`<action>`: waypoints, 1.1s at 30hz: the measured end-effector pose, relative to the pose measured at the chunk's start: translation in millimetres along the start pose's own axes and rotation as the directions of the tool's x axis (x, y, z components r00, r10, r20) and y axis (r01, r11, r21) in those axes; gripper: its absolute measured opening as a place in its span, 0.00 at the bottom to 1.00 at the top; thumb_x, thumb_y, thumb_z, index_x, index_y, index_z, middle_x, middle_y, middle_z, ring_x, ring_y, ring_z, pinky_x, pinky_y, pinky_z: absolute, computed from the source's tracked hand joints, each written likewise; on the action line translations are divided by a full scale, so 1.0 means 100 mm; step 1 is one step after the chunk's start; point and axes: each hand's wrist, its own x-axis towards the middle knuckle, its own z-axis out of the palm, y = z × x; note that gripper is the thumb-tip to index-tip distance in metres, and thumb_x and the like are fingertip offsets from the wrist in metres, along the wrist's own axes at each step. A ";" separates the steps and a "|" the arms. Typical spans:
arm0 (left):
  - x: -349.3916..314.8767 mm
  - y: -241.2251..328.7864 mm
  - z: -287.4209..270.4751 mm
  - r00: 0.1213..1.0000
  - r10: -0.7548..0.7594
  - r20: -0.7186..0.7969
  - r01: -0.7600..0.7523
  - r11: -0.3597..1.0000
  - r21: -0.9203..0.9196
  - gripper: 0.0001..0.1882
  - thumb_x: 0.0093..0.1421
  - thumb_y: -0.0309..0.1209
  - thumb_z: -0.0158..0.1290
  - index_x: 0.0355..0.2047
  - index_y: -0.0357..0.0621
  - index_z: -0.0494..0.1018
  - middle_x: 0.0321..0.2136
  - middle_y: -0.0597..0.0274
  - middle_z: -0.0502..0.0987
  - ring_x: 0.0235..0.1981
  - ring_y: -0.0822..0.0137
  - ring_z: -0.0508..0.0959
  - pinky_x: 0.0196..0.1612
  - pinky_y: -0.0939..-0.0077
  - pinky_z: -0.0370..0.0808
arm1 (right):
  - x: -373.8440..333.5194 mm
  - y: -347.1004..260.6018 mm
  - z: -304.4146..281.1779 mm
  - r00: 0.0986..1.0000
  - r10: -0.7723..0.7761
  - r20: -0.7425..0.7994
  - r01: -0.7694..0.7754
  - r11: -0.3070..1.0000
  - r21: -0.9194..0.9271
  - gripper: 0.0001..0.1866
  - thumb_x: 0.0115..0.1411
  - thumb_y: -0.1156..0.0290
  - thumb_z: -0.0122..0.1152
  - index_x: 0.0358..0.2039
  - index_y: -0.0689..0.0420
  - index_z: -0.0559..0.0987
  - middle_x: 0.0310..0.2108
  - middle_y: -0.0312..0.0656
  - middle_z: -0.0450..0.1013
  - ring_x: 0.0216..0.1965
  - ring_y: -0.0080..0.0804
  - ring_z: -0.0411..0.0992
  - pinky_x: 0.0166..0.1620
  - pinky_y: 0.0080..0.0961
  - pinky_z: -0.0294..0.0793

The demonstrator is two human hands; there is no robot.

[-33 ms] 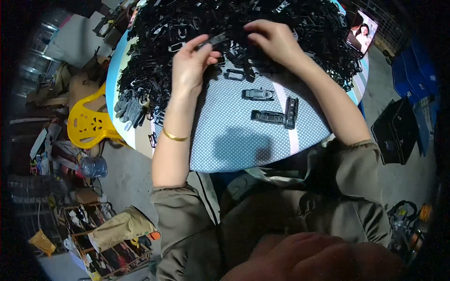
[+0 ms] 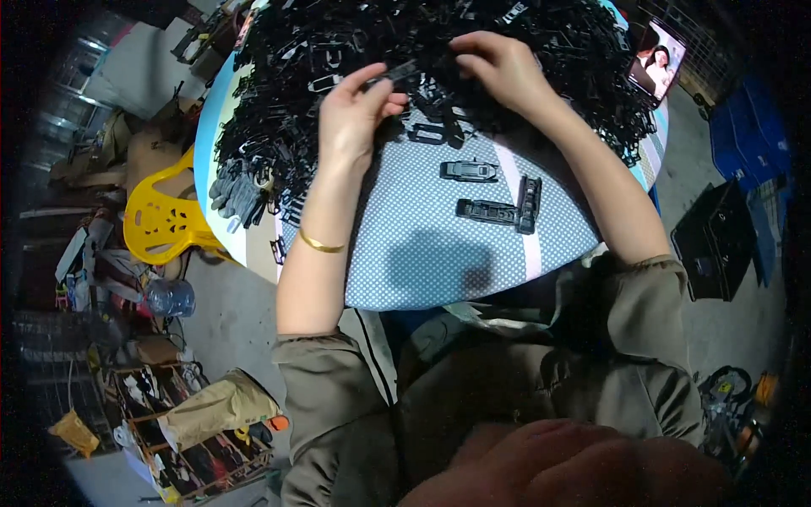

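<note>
My left hand [image 2: 351, 110] is over the near edge of a big heap of small black plastic parts [image 2: 296, 110], pinching a narrow dark plastic part [image 2: 400, 72] between thumb and fingers. Across from it, my right hand [image 2: 507, 76] has thumb and forefinger curled toward each other; whatever they grip is lost against the black heap. Below the hands, a black rectangular frame [image 2: 427, 133] lies at the heap's edge. Closer to me on the dotted cloth [image 2: 405, 194] are three longer black parts: one alone [image 2: 469, 171], and a horizontal one [image 2: 487, 212] beside an upright one [image 2: 530, 204].
Grey gloves [image 2: 240, 196] lie at the heap's left edge. A lit phone [image 2: 656, 63] stands at the table's right side. Around the table are a yellow plastic chair [image 2: 160, 215], blue crates [image 2: 748, 131], a black box [image 2: 716, 241] and a cluttered rack [image 2: 186, 431].
Both hands have shifted slightly to the right, the right one a little more. The parts on the cloth keep their arrangement.
</note>
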 end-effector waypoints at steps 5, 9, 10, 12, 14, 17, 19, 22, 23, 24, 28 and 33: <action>-0.05 -0.14 0.12 0.998 -0.057 0.030 0.060 0.992 -0.107 0.16 0.60 0.22 0.39 0.48 0.25 0.59 0.39 0.44 0.70 0.38 0.59 0.75 0.41 0.78 0.76 | -0.04 -0.13 -0.01 0.977 0.156 0.143 -0.196 0.924 0.328 0.17 0.54 0.71 0.54 0.45 0.60 0.71 0.34 0.37 0.73 0.34 0.20 0.71 0.39 0.15 0.69; -0.09 -0.17 0.18 0.994 -0.082 0.077 0.091 0.989 -0.117 0.17 0.61 0.25 0.36 0.49 0.26 0.59 0.37 0.47 0.71 0.37 0.63 0.75 0.41 0.80 0.75 | -0.13 -0.20 0.11 0.990 0.092 0.107 -0.121 0.941 0.317 0.17 0.50 0.71 0.58 0.41 0.61 0.74 0.29 0.40 0.74 0.31 0.22 0.71 0.36 0.18 0.69; -0.09 -0.19 0.19 0.994 -0.085 0.072 0.093 0.989 -0.117 0.17 0.61 0.25 0.36 0.49 0.26 0.59 0.37 0.47 0.71 0.37 0.63 0.75 0.41 0.80 0.75 | -0.15 -0.18 0.15 0.995 0.063 0.072 -0.082 0.953 0.291 0.16 0.50 0.71 0.59 0.40 0.61 0.75 0.30 0.41 0.74 0.31 0.24 0.72 0.36 0.19 0.70; -0.10 -0.21 0.19 0.989 -0.097 0.108 0.104 0.992 -0.068 0.17 0.61 0.25 0.37 0.49 0.27 0.59 0.36 0.49 0.71 0.35 0.66 0.76 0.41 0.81 0.75 | -0.14 -0.13 0.21 0.997 0.030 0.074 -0.049 0.960 0.275 0.15 0.49 0.72 0.59 0.39 0.61 0.75 0.30 0.42 0.74 0.31 0.27 0.73 0.36 0.20 0.71; -0.12 -0.22 0.21 0.989 -0.103 0.105 0.113 0.989 -0.094 0.18 0.61 0.26 0.37 0.49 0.27 0.59 0.35 0.51 0.71 0.34 0.68 0.76 0.40 0.83 0.75 | -0.15 -0.11 0.25 0.997 -0.004 0.078 -0.017 0.965 0.261 0.14 0.48 0.72 0.59 0.37 0.61 0.76 0.31 0.42 0.74 0.31 0.29 0.73 0.36 0.21 0.72; -0.10 -0.25 0.23 0.988 -0.112 0.110 0.120 0.991 -0.063 0.18 0.61 0.26 0.36 0.50 0.26 0.58 0.33 0.53 0.71 0.34 0.68 0.76 0.40 0.82 0.75 | -0.16 -0.11 0.22 0.995 -0.101 0.019 0.097 0.983 0.159 0.11 0.48 0.72 0.60 0.34 0.61 0.77 0.30 0.42 0.73 0.31 0.32 0.73 0.35 0.22 0.72; -0.11 -0.24 0.21 0.987 -0.117 0.110 0.125 0.990 -0.068 0.18 0.61 0.26 0.37 0.50 0.26 0.58 0.33 0.53 0.71 0.34 0.68 0.75 0.41 0.81 0.75 | -0.14 -0.15 0.15 0.967 -0.249 0.059 0.251 0.967 -0.036 0.10 0.49 0.77 0.58 0.35 0.60 0.77 0.31 0.38 0.72 0.30 0.25 0.72 0.32 0.17 0.72; -0.10 -0.23 0.19 0.982 -0.138 0.132 0.155 0.979 -0.131 0.17 0.61 0.25 0.37 0.49 0.27 0.58 0.34 0.52 0.71 0.35 0.67 0.75 0.43 0.76 0.74 | -0.13 -0.18 0.11 0.936 -0.340 0.089 0.345 0.937 -0.059 0.11 0.47 0.76 0.61 0.34 0.59 0.77 0.30 0.39 0.72 0.28 0.26 0.72 0.30 0.17 0.72; -0.10 -0.23 0.18 0.976 -0.152 0.153 0.180 0.965 -0.189 0.17 0.61 0.25 0.37 0.49 0.27 0.58 0.34 0.51 0.71 0.35 0.66 0.75 0.45 0.74 0.74 | -0.11 -0.18 0.10 0.918 -0.386 0.092 0.391 0.919 -0.046 0.10 0.46 0.76 0.62 0.32 0.60 0.77 0.31 0.39 0.72 0.27 0.26 0.72 0.30 0.17 0.71; -0.10 -0.22 0.18 0.976 -0.154 0.152 0.182 0.965 -0.188 0.17 0.61 0.25 0.37 0.49 0.27 0.58 0.34 0.51 0.71 0.35 0.66 0.75 0.45 0.74 0.74 | -0.11 -0.18 0.09 0.918 -0.385 0.093 0.390 0.920 -0.045 0.10 0.46 0.76 0.62 0.32 0.60 0.77 0.31 0.39 0.72 0.27 0.26 0.72 0.30 0.17 0.71; -0.10 -0.21 0.15 0.966 -0.161 0.202 0.213 0.940 -0.267 0.17 0.61 0.25 0.38 0.48 0.28 0.59 0.35 0.51 0.71 0.36 0.66 0.75 0.46 0.70 0.73 | -0.08 -0.18 0.05 0.872 -0.486 0.064 0.490 0.869 -0.071 0.10 0.44 0.76 0.63 0.30 0.59 0.78 0.30 0.37 0.73 0.30 0.27 0.71 0.32 0.19 0.71; -0.09 -0.15 0.11 0.945 -0.120 0.304 0.213 0.932 -0.294 0.16 0.59 0.29 0.44 0.46 0.31 0.65 0.36 0.54 0.73 0.37 0.66 0.75 0.46 0.71 0.73 | -0.09 -0.21 0.06 0.847 -0.530 0.045 0.531 0.836 -0.135 0.10 0.41 0.75 0.64 0.28 0.57 0.79 0.29 0.34 0.74 0.35 0.28 0.69 0.35 0.20 0.72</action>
